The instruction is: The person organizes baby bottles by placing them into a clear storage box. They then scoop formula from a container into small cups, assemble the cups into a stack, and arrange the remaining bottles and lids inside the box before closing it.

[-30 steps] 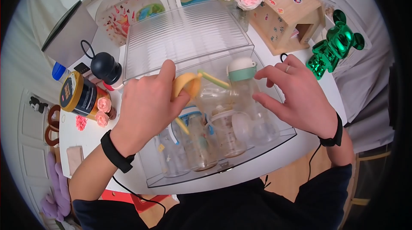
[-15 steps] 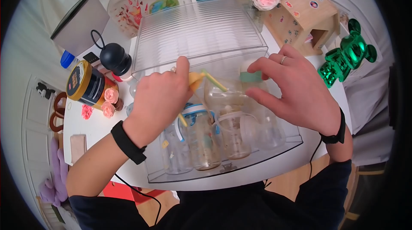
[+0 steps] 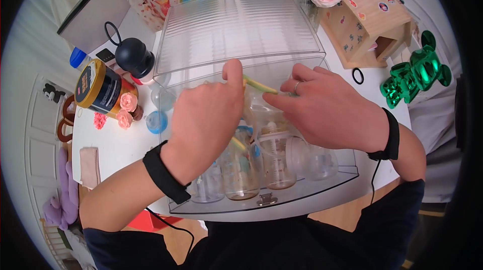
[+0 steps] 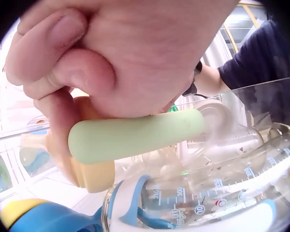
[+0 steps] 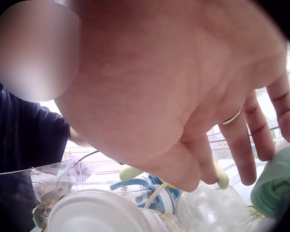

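Observation:
A clear baby bottle (image 5: 212, 208) with a yellow collar (image 4: 96, 176) and a yellow-green handle (image 3: 260, 85) lies on its side over a clear box (image 3: 302, 192). My left hand (image 3: 206, 114) grips it at the collar, thumb and fingers curled. Just right of the handle, my right hand (image 3: 332, 111) hovers low over the bottle body, fingers mostly straight, with thumb and index tips close together. Its other fingertips point at a mint green lid (image 5: 280, 183), mostly hidden in the head view. Several baby bottles (image 3: 241, 179) stand in the box beneath my hands.
The box's ribbed lid (image 3: 236, 23) is raised behind. At left stand a gold-topped tub (image 3: 100, 89), a dark bottle (image 3: 133, 56) and a blue domed piece (image 3: 157, 122). A wooden house (image 3: 370, 23), a green shiny figure (image 3: 415, 76) and a black ring (image 3: 357, 75) are at right.
My right hand has lowered and moved in over the bottle, its fingers straightening out over the mint lid. The left hand has moved rightward in view, keeping its grip, while the head view has shifted.

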Action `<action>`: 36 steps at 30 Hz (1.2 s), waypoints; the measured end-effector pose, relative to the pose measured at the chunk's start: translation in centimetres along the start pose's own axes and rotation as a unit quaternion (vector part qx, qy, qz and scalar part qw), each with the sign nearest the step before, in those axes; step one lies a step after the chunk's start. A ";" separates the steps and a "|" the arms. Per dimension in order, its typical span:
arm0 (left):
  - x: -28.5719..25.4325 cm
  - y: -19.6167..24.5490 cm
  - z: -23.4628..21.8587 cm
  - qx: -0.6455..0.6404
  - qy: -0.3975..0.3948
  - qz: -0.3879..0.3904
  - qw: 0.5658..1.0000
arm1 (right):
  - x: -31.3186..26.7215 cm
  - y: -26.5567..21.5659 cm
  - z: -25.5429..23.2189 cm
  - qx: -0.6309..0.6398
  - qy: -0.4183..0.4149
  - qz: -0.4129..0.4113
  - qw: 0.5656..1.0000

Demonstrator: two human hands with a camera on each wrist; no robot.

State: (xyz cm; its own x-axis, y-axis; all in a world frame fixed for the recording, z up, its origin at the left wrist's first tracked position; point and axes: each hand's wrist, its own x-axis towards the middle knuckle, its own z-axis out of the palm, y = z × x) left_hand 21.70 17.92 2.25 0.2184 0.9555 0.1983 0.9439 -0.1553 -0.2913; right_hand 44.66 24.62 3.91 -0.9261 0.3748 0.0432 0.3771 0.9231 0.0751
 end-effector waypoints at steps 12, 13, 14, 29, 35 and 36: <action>-0.2 -0.2 2.7 0.055 0.006 0.001 0.998 | 0.7 0.9 0.4 0.066 -0.051 -0.013 0.996; -0.2 -0.4 2.8 0.047 0.013 0.010 0.999 | 0.8 0.7 0.3 0.061 -0.052 -0.011 0.997; -0.3 -0.7 2.9 0.038 0.021 0.020 0.999 | 0.9 0.5 0.3 0.056 -0.053 -0.008 0.997; 0.2 -3.7 2.3 -0.096 -0.029 0.111 0.989 | 0.1 0.6 1.6 0.016 0.042 -0.044 0.998; -0.9 -5.5 -1.5 -0.199 -0.093 0.090 0.971 | -0.3 0.4 0.7 0.065 0.028 -0.036 0.997; -1.2 -5.7 -2.1 -0.214 -0.114 0.079 0.967 | -0.5 0.4 0.7 0.061 0.047 -0.044 0.996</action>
State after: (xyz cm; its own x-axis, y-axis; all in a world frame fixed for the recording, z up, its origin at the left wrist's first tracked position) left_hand 16.54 17.10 5.67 0.3537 0.9344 -0.0425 0.9299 -0.3464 0.1236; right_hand 45.26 24.92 3.19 -0.9483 0.2871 0.1350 0.2845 0.9579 -0.0383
